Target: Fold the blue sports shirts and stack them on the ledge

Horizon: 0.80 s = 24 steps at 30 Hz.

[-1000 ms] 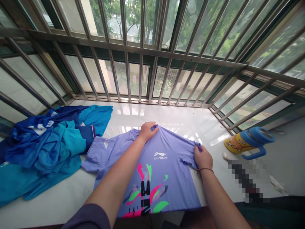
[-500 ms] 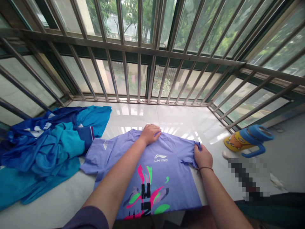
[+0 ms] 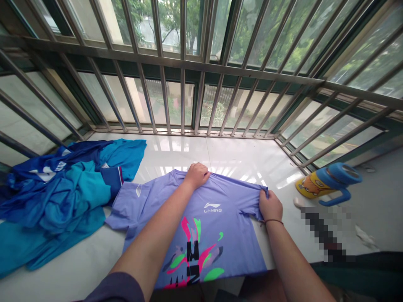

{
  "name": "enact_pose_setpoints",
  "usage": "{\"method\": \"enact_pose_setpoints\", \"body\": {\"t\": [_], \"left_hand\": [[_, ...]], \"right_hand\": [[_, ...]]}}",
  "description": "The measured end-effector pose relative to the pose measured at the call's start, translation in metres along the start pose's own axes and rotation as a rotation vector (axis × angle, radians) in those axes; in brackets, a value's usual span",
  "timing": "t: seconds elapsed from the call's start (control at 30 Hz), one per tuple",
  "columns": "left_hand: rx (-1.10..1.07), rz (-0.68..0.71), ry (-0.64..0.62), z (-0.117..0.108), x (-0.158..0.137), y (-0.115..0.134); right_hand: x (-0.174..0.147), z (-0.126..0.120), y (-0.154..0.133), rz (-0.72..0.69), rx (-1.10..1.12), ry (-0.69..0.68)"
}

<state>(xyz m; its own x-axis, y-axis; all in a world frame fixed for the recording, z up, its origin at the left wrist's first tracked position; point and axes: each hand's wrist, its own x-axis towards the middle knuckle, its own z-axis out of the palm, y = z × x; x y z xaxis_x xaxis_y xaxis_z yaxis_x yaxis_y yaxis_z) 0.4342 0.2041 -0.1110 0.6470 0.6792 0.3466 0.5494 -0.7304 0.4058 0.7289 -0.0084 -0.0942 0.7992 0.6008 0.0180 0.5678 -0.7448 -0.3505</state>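
A lavender T-shirt (image 3: 226, 235) lies front up on the white ledge, with a LI-NING logo and a bright pink, green and black print. Its lower hem hangs at the ledge's near edge. My left hand (image 3: 197, 175) is closed on the fabric by the collar, fingers curled; the fingertips are partly hidden. At the end of the sleeve on the right, my right hand (image 3: 270, 205) pinches the cuff between thumb and fingers. The cloth between both hands is drawn fairly straight. The opposite sleeve (image 3: 126, 205) lies flat, close to a heap of blue clothes (image 3: 75, 188).
Metal bars (image 3: 182, 100) and windows enclose the white ledge (image 3: 176, 149) at the back and sides. A yellow and blue handled bottle (image 3: 327, 182) stands at the right. Beside it are a small pale object (image 3: 297, 203), a blurred-out dark item and a crumpled white piece (image 3: 365, 237).
My right hand has shifted slightly right with the cuff, pulling the sleeve and shoulder straighter. My left hand has moved a little left, and its fingers are more curled.
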Motion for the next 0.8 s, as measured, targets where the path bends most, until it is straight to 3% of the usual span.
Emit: {"method": "enact_pose_setpoints", "body": {"t": [0.2, 0.27, 0.37, 0.47, 0.6, 0.8], "left_hand": [[0.014, -0.09, 0.02, 0.001, 0.003, -0.003], [0.012, -0.104, 0.021, 0.002, 0.004, -0.004], [-0.001, -0.101, 0.025, 0.002, 0.004, -0.006], [-0.018, -0.094, 0.041, -0.001, 0.002, -0.006], [-0.028, -0.089, 0.076, -0.005, 0.0, -0.004], [-0.028, -0.089, 0.105, -0.005, 0.0, -0.003]], "right_hand": [[0.005, -0.002, -0.001, -0.007, 0.082, -0.012], [0.006, -0.003, -0.012, -0.137, 0.055, 0.078], [0.004, 0.002, -0.047, -0.44, -0.001, 0.145], [-0.003, 0.015, -0.097, -0.65, 0.023, 0.011], [-0.006, 0.032, -0.148, -0.736, -0.067, -0.181], [0.009, 0.041, -0.163, -0.71, -0.134, -0.241]]}}
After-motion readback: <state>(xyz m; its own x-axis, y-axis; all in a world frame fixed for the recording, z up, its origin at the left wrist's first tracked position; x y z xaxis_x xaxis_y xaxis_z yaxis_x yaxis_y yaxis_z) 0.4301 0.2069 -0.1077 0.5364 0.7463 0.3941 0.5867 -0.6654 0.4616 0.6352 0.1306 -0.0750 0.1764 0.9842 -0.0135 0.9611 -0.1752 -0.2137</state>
